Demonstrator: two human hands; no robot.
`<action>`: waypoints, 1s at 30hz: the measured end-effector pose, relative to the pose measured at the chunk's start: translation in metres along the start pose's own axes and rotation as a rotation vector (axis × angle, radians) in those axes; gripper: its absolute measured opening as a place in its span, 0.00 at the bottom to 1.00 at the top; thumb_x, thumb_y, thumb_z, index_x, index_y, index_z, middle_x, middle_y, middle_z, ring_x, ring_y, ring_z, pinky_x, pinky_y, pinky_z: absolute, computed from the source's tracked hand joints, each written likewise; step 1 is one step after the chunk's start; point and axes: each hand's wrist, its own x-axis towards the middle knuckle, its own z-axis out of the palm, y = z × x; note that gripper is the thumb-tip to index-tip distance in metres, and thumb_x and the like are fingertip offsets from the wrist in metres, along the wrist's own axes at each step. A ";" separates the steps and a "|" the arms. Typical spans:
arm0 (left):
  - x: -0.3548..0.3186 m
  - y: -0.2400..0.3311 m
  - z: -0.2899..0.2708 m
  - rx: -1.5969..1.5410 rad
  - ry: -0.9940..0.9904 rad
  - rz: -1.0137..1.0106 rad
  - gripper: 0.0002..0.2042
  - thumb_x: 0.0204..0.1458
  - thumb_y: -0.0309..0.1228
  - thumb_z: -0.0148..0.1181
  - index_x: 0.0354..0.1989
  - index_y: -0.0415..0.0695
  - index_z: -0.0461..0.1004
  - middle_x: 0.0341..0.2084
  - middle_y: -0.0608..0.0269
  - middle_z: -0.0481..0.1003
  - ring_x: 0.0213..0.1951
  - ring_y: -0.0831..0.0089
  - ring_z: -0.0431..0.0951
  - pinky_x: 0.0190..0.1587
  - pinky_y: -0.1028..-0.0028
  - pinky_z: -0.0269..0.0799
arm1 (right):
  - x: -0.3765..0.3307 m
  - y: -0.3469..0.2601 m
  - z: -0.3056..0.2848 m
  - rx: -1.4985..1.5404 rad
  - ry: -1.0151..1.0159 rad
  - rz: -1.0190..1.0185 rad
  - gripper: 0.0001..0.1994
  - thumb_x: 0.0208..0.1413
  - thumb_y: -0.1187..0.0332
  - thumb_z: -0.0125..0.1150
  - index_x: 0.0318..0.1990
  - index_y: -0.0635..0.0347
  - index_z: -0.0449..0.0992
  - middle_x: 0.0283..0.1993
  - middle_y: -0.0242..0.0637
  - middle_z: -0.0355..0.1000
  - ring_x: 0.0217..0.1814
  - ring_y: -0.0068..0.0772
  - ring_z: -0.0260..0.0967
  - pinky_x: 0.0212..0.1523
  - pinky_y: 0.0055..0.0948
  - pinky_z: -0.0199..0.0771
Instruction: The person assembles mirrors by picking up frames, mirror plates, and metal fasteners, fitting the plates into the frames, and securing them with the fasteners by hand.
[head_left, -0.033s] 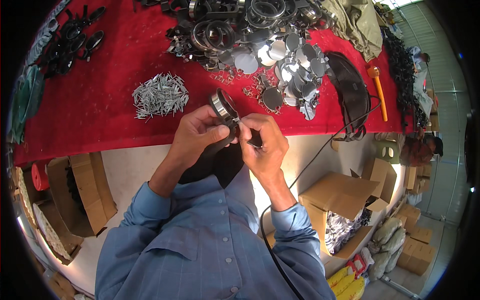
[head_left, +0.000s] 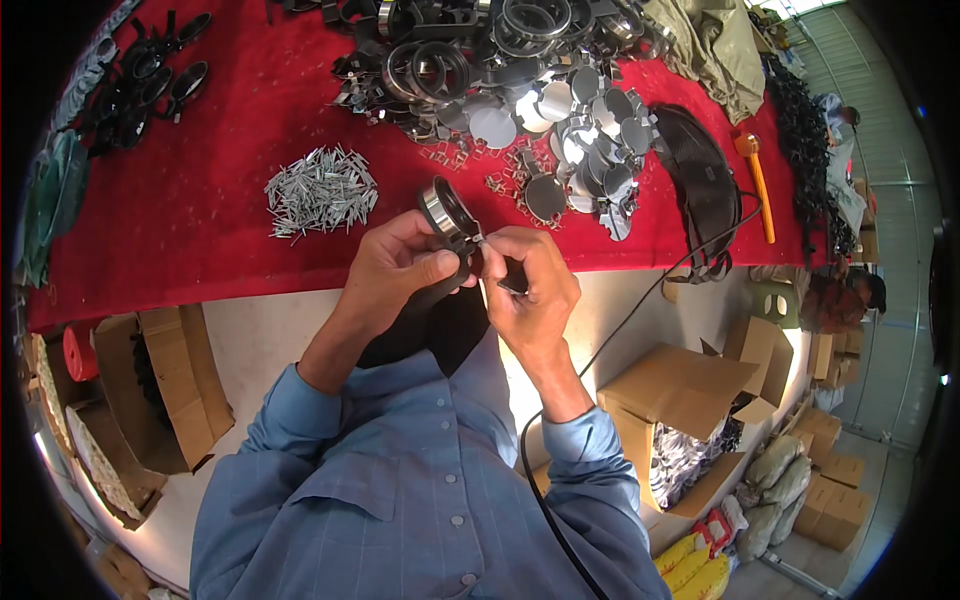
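Observation:
My left hand (head_left: pixel 400 270) is closed round the dark handle of a metal ring (head_left: pixel 437 212), which has a silver outer band and a black inside. The ring stands tilted just over the table's near edge. At the ring's lower right side, my right hand (head_left: pixel 532 290) pinches with thumb and forefinger next to a small silver tab (head_left: pixel 477 238). A dark flat piece (head_left: pixel 514 277) shows within the curled fingers of that hand; its full shape is hidden. Beyond my hands lies a pile of small silver pins (head_left: pixel 322 192).
A red cloth (head_left: pixel 200 250) covers the table. Black and silver rings (head_left: pixel 430 70), round discs (head_left: pixel 492 127) and small copper-coloured clips (head_left: pixel 507 183) are heaped at the back. To the right lie a black bag (head_left: pixel 690 170), a cable and a hammer (head_left: pixel 762 190). Cardboard boxes (head_left: pixel 185 380) stand below.
My right thumb and forefinger have shifted very slightly to the right at the ring's side. The left hand and the ring have kept their place.

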 end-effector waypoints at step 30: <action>-0.019 -0.009 0.011 -0.019 0.244 0.018 0.15 0.69 0.38 0.48 0.52 0.41 0.73 0.34 0.70 0.77 0.36 0.84 0.75 0.40 0.80 0.73 | -0.008 -0.017 -0.008 0.046 -0.182 -0.241 0.13 0.39 0.79 0.74 0.34 0.62 0.79 0.39 0.41 0.75 0.29 0.36 0.75 0.27 0.31 0.75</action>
